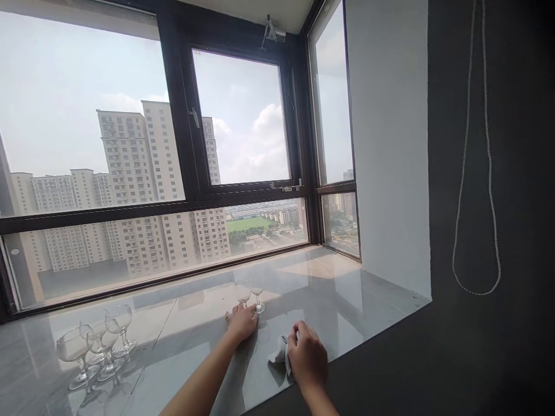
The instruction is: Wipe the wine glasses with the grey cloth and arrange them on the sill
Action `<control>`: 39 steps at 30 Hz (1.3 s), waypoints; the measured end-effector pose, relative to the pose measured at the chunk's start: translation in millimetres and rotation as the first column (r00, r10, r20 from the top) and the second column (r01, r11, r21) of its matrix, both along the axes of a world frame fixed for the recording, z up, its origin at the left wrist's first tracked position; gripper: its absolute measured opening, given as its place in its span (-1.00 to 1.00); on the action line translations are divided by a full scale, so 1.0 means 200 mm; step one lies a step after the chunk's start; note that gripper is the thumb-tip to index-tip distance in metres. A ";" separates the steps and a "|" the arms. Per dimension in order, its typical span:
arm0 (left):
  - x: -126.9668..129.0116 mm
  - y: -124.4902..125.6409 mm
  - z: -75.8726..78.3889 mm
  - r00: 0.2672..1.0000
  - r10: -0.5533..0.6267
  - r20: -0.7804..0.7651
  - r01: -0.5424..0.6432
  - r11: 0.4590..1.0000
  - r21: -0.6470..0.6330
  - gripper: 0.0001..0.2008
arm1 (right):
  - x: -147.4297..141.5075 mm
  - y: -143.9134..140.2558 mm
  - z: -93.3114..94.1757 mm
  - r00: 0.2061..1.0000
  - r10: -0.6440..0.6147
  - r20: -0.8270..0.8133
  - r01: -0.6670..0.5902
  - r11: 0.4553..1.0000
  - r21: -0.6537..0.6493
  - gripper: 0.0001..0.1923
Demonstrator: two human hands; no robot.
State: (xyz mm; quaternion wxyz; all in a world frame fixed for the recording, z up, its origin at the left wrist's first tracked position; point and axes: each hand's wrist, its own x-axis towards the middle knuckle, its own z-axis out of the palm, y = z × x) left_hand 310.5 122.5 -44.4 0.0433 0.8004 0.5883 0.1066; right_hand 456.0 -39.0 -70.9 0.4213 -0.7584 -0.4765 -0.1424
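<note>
My left hand [241, 322] lies on the grey marble windowsill [329, 289], its fingers closed around the foot of a small stemmed glass [243, 294]. A second small stemmed glass [258, 297] stands upright just to the right of it, close to my fingertips. My right hand [307, 358] is nearer the sill's front edge and grips a crumpled white cloth [280, 353] pressed on the stone.
Three larger stemmed glasses [97, 346] stand grouped at the sill's left. Dark-framed windows [186, 144] close off the far side, a white wall [390, 173] the right end. A bead cord [477, 173] hangs on the dark wall at right.
</note>
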 end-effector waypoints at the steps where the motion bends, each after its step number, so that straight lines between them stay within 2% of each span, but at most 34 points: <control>1: -0.01 0.00 0.01 1.000 -0.018 -0.007 0.018 1.000 0.000 -0.55 | 0.00 0.00 0.00 1.000 -0.001 0.001 0.001 1.000 0.000 -0.86; 8: -0.08 -0.02 0.04 0.991 -0.119 -0.054 0.119 0.993 -0.006 -0.52 | -0.01 0.00 0.00 1.000 -0.013 0.025 0.013 1.000 -0.002 -0.85; 22: -0.24 -0.10 0.03 0.975 -0.192 -0.114 0.193 0.981 -0.001 -0.48 | -0.01 -0.01 0.01 1.000 -0.011 0.019 0.011 1.000 -0.023 -0.83; 34: -0.22 -0.10 0.02 0.975 -0.201 -0.100 0.202 0.979 -0.004 -0.40 | -0.01 0.00 0.00 1.000 0.006 -0.006 -0.006 1.000 -0.010 -0.83; 39: -0.26 -0.11 0.00 0.931 -0.366 0.003 0.366 0.931 -0.003 -0.37 | -0.01 0.00 0.00 1.000 -0.006 0.014 0.006 1.000 0.000 -0.83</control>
